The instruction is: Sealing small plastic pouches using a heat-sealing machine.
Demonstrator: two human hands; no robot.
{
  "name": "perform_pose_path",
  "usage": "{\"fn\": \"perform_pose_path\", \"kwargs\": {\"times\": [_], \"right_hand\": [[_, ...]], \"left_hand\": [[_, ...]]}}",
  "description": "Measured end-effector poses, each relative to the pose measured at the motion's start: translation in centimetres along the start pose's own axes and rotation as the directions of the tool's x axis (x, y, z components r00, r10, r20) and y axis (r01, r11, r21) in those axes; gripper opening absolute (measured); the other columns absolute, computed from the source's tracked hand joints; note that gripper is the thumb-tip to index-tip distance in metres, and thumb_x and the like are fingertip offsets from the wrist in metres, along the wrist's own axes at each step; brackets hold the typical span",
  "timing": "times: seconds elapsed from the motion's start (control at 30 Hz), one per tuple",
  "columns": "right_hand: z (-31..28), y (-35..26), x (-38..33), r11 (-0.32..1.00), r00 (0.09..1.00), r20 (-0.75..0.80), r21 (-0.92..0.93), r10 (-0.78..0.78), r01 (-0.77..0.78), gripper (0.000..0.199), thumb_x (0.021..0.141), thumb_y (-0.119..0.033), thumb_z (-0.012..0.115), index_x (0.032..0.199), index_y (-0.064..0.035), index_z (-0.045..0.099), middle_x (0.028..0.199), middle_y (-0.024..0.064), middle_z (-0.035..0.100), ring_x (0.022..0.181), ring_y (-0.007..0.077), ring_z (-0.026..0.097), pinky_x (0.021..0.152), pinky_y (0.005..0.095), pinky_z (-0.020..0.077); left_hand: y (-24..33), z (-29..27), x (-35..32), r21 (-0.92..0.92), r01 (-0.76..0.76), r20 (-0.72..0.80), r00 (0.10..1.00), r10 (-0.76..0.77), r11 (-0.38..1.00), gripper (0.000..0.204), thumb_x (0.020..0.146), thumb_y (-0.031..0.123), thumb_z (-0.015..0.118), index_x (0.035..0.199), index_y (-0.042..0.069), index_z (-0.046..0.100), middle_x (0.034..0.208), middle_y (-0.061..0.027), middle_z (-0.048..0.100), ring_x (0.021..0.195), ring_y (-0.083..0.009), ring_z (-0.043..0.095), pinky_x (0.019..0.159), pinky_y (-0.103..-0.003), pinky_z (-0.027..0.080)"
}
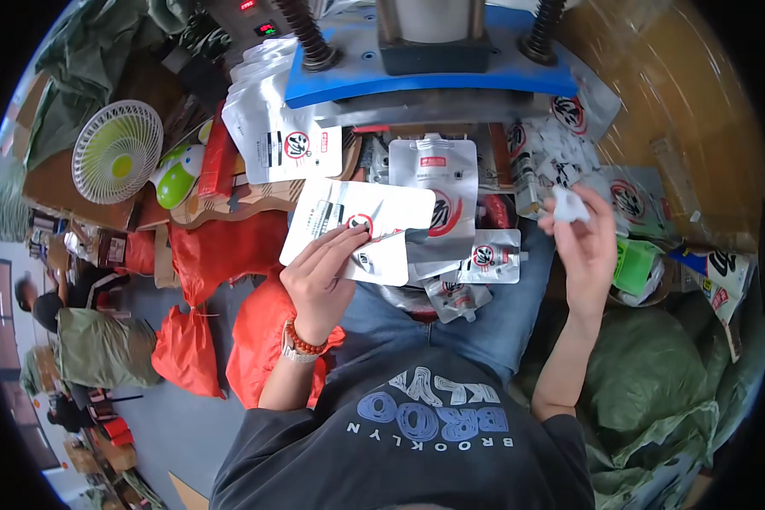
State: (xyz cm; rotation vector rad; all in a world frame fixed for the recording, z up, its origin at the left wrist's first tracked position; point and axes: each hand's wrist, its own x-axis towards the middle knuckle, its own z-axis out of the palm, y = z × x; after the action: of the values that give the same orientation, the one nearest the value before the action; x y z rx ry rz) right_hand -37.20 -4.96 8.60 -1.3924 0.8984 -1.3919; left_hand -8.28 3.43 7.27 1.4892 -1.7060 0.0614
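Observation:
My left hand (319, 276) grips a silver-white flat pouch (399, 208) by its near side, fingers lying over it and thumb hidden beneath. Another silver pouch (433, 157) lies under the press, its spouted end toward the blue plate (433, 72). My right hand (588, 242) is raised at the right, its fingertips closed on a small white plastic piece (569, 206), too blurred to name exactly. Just beyond that hand is a heap of small white pieces (561, 157). Smaller spouted pouches (489, 257) rest near my lap.
A fanned stack of silver pouches (272, 127) stands left of the press. Further left are a white-and-green fan (119, 153) and red bags (187, 353). A green basket (633, 265) and a dark green sack (646, 365) lie to the right. People work in the far left background.

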Motion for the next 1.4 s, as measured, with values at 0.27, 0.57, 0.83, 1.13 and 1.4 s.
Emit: {"fn": "perform_pose_path", "kwargs": {"times": [0.27, 0.57, 0.83, 1.13, 1.4], "right_hand": [[4.8, -2.1, -1.2, 0.583, 0.696, 0.624, -0.434, -0.355, 0.687, 0.034, 0.069, 0.002, 0.073, 0.102, 0.0020, 0.067, 0.083, 0.0119, 0.062, 0.072, 0.0248, 0.060, 0.065, 0.0336, 0.0493], [4.0, 1.2, -0.2, 0.689, 0.885, 0.462, -0.621, -0.061, 0.372, 0.048, 0.082, -0.015, 0.071, 0.125, -0.0027, 0.056, 0.113, 0.0160, 0.056, 0.102, 0.0298, 0.053, 0.087, 0.0372, 0.0424], [-0.9, -0.2, 4.5, 0.449, 0.931, 0.068, -0.862, -0.359, 0.237, 0.032, 0.097, -0.019, 0.053, 0.124, -0.0006, 0.057, 0.122, 0.0165, 0.058, 0.107, 0.0296, 0.056, 0.097, 0.0394, 0.0409], [-4.2, 5.9, 2.7, 0.398, 0.986, 0.125, -0.915, 0.112, 0.071, 0.036, 0.101, -0.029, 0.044, 0.115, 0.0000, 0.059, 0.115, 0.0198, 0.057, 0.108, 0.0364, 0.052, 0.093, 0.0426, 0.0393], [-4.5, 2.6, 3.2, 0.723, 0.975, 0.175, -0.690, 0.137, 0.022, 0.027, 0.088, -0.011, 0.064, 0.111, 0.0028, 0.060, 0.094, 0.0119, 0.057, 0.085, 0.0216, 0.056, 0.077, 0.0299, 0.0442]], "left_hand": [[2.3, -0.6, 0.6, 0.129, -0.260, 0.136, 0.961, 0.242, 0.957, 0.037, 0.063, -0.007, 0.064, 0.098, 0.003, 0.071, 0.099, -0.0062, 0.072, 0.092, -0.0221, 0.070, 0.074, -0.029, 0.056], [0.2, 5.8, -1.2, -0.363, 0.744, 0.765, 0.582, -0.276, 0.561, 0.018, 0.089, 0.014, 0.068, 0.101, 0.002, 0.072, 0.084, -0.0047, 0.072, 0.077, -0.0072, 0.066, 0.065, -0.022, 0.051], [-2.0, 9.2, 5.7, -0.624, 0.779, 0.707, 0.527, -0.472, -0.064, 0.022, 0.092, 0.013, 0.064, 0.103, -0.006, 0.065, 0.093, -0.0109, 0.071, 0.079, -0.0135, 0.069, 0.069, -0.028, 0.057], [-10.0, 4.7, 6.8, 0.094, 0.431, 0.115, 0.891, -0.440, 0.898, 0.075, 0.083, 0.049, 0.070, 0.137, 0.003, 0.044, 0.131, -0.0156, 0.054, 0.118, -0.0247, 0.053, 0.097, -0.047, 0.041], [-13.3, 0.3, -1.3, 0.160, 0.165, 0.174, 0.966, -0.193, 0.973, 0.033, 0.076, 0.002, 0.069, 0.108, 0.011, 0.071, 0.104, -0.0109, 0.070, 0.092, -0.0226, 0.069, 0.075, -0.029, 0.054]]}}
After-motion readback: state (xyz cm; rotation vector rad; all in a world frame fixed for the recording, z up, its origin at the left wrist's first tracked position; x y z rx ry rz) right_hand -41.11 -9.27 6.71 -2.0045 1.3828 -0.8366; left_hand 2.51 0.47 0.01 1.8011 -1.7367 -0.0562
